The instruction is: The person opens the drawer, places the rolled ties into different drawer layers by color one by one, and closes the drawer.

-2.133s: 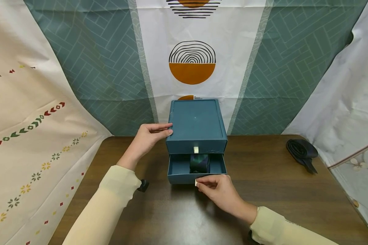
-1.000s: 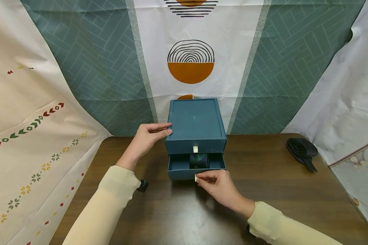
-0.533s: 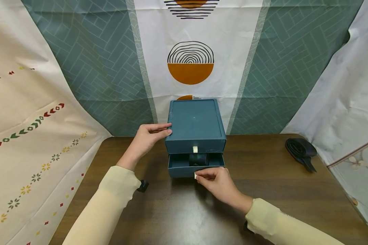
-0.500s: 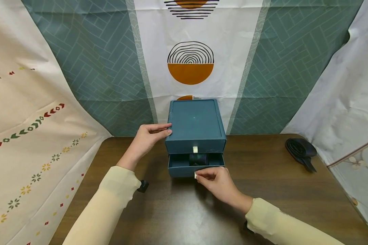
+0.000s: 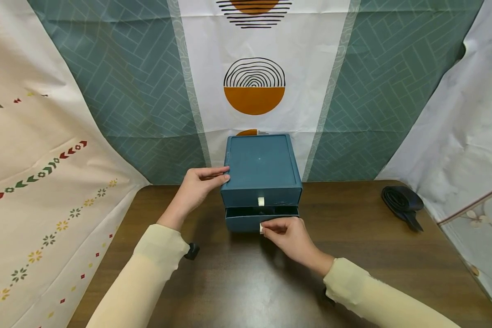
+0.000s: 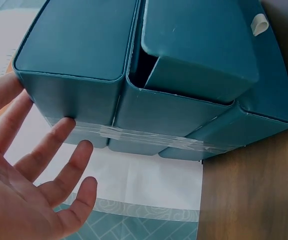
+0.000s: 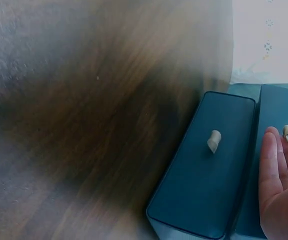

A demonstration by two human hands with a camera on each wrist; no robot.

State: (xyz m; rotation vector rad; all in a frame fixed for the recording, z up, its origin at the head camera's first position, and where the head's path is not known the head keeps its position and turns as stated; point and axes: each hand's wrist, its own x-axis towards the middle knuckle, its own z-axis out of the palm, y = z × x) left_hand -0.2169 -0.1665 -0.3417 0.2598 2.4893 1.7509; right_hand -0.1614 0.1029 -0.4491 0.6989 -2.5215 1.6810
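A blue drawer box [image 5: 262, 159] with stacked drawers stands at the back of the table. Its middle drawer [image 5: 242, 223] is part way out, and a dark roll [image 5: 267, 210] inside is mostly hidden behind the front. My right hand [image 5: 291, 239] pinches that drawer's cream pull tab [image 7: 287, 131] between thumb and fingers. At the box's upper left edge, my left hand [image 5: 193, 189] touches with its fingertips, the fingers spread and loosely extended in the left wrist view. The bottom drawer [image 7: 204, 175], with its own tab [image 7: 214, 141], is flush.
A rolled dark strip of fabric, like a necktie [image 5: 402, 202], lies at the right of the brown wooden table [image 5: 229, 287]. Patterned cloths hang behind and on both sides. Clear tape [image 6: 144, 137] runs across the box's side.
The right hand has pushed the middle drawer further into the box, and the roll inside has gone largely out of sight. The left hand has stayed at the box's edge.
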